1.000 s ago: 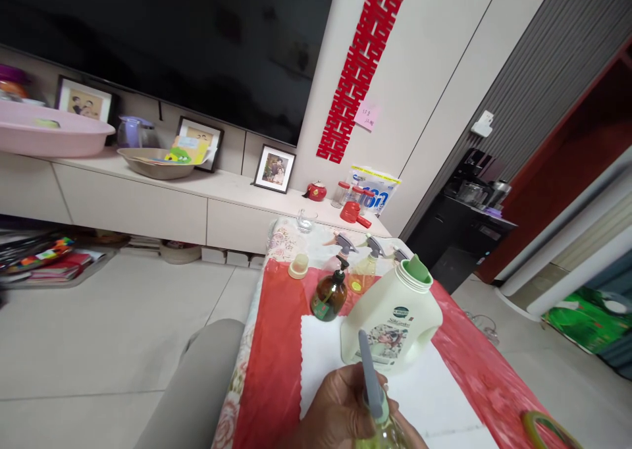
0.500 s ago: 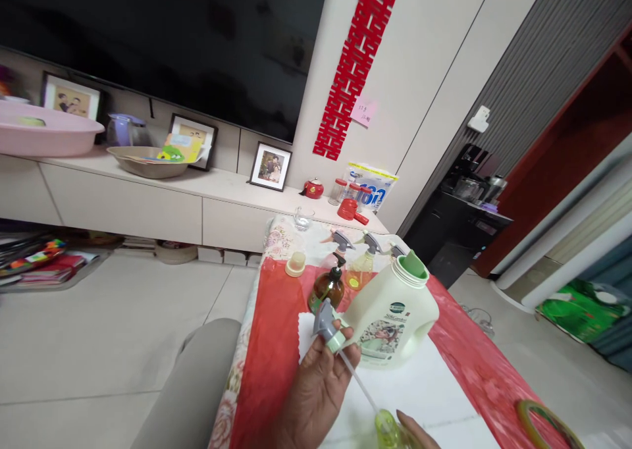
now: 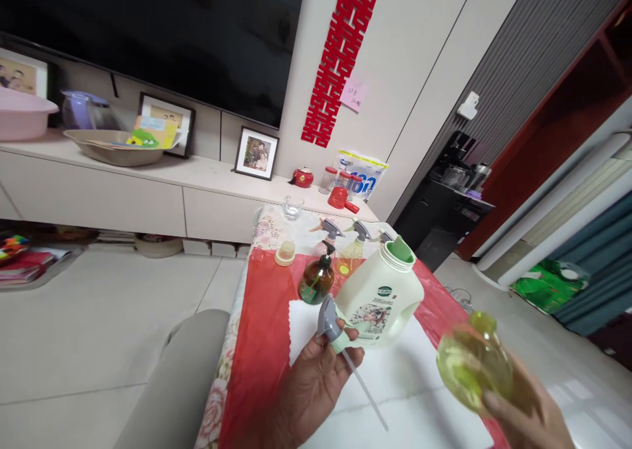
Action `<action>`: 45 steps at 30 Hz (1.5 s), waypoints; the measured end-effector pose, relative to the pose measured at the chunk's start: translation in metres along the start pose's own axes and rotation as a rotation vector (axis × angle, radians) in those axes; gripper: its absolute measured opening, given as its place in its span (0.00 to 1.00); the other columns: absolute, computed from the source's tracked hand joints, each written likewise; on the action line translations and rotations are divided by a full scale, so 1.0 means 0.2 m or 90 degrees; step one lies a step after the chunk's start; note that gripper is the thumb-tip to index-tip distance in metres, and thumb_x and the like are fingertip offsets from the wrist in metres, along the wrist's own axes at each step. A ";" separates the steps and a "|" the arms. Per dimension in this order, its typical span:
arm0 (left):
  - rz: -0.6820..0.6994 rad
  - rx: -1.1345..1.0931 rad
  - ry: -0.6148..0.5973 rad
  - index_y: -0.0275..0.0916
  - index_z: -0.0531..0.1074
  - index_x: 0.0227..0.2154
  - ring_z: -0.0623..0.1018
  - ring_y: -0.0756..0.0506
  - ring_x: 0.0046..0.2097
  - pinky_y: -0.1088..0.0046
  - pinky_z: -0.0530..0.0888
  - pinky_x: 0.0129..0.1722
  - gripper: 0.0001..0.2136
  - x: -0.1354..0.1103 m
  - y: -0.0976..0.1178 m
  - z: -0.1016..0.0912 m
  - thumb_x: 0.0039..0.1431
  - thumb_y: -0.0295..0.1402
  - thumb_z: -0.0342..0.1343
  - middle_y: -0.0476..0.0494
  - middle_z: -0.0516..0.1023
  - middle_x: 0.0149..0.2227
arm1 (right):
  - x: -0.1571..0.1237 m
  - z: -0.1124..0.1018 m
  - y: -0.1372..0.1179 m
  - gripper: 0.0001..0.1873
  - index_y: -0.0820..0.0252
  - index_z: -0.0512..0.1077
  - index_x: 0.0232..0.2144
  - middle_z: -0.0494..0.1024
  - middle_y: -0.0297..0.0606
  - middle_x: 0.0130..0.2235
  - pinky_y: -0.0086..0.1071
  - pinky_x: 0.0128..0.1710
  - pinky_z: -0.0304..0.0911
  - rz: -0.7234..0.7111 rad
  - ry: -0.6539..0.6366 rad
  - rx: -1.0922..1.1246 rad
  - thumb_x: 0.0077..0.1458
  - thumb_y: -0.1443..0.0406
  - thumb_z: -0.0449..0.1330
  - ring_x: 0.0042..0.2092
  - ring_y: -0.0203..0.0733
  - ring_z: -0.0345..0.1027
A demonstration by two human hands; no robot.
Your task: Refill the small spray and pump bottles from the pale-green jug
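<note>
My left hand (image 3: pixel 318 376) grips a grey and pale green spray trigger head (image 3: pixel 330 325) by its collar, its thin dip tube (image 3: pixel 365 390) pointing down to the right. At the right, my right hand (image 3: pixel 526 396) holds a clear yellow-green bottle (image 3: pixel 469 363), smeared by motion, its neck without a cap. Beyond my left hand stands a large cream detergent jug (image 3: pixel 378 297), its spout uncovered. To the left of the jug is a brown pump bottle (image 3: pixel 317 279). Behind these are several spray bottles, one with yellow liquid (image 3: pixel 349 257).
White paper (image 3: pixel 424 396) lies over a red sheet (image 3: pixel 261 330) on the table. A cream cap (image 3: pixel 285 253) and a glass cup (image 3: pixel 293 207) sit farther back. A red scoop (image 3: pixel 340 199) rests on the cabinet beyond. My knee (image 3: pixel 187 363) is left of the table.
My right hand has lifted the yellow-green bottle up and to the right, away from the dip tube, which is now fully exposed. My left hand keeps the trigger head. The view has shifted right.
</note>
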State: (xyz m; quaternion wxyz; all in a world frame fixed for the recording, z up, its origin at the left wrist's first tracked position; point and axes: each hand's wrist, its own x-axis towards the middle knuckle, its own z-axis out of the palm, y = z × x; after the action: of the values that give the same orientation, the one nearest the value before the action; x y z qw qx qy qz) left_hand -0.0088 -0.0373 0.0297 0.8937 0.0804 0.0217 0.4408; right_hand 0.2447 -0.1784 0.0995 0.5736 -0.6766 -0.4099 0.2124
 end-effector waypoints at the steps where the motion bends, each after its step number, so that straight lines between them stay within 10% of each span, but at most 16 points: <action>1: -0.006 0.005 -0.001 0.39 0.80 0.39 0.77 0.46 0.47 0.66 0.72 0.50 0.17 0.00 0.00 0.00 0.44 0.32 0.74 0.44 0.80 0.42 | 0.07 0.00 -0.08 0.45 0.52 0.53 0.68 0.60 0.47 0.65 0.41 0.49 0.74 -0.036 0.006 -0.035 0.54 0.52 0.65 0.61 0.59 0.63; 7: -0.024 0.004 -0.003 0.39 0.79 0.38 0.77 0.46 0.45 0.66 0.71 0.52 0.16 0.00 0.00 -0.02 0.45 0.30 0.74 0.43 0.80 0.41 | 0.41 0.04 -0.45 0.48 0.50 0.58 0.67 0.66 0.45 0.62 0.43 0.47 0.75 -0.284 0.006 -0.363 0.49 0.46 0.68 0.53 0.56 0.71; 17: -0.045 0.010 -0.001 0.40 0.79 0.39 0.78 0.46 0.44 0.65 0.70 0.52 0.16 0.00 0.00 -0.02 0.45 0.30 0.74 0.44 0.80 0.42 | 0.62 0.12 -0.62 0.38 0.56 0.59 0.65 0.68 0.46 0.58 0.48 0.55 0.64 -0.606 -0.067 -0.652 0.58 0.48 0.60 0.56 0.53 0.64; 45: -0.074 0.013 0.022 0.40 0.80 0.37 0.79 0.44 0.41 0.65 0.70 0.49 0.17 0.00 0.00 0.00 0.42 0.30 0.75 0.43 0.82 0.40 | 0.71 0.27 -0.91 0.27 0.56 0.62 0.61 0.64 0.47 0.59 0.46 0.50 0.68 -0.874 -0.191 -0.985 0.59 0.71 0.50 0.61 0.55 0.56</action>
State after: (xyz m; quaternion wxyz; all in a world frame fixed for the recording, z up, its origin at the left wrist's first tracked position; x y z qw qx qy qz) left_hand -0.0089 -0.0379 0.0298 0.9164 0.0806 0.0466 0.3893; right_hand 0.2292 -0.0316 0.2843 -0.0757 -0.4473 -0.7974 -0.3980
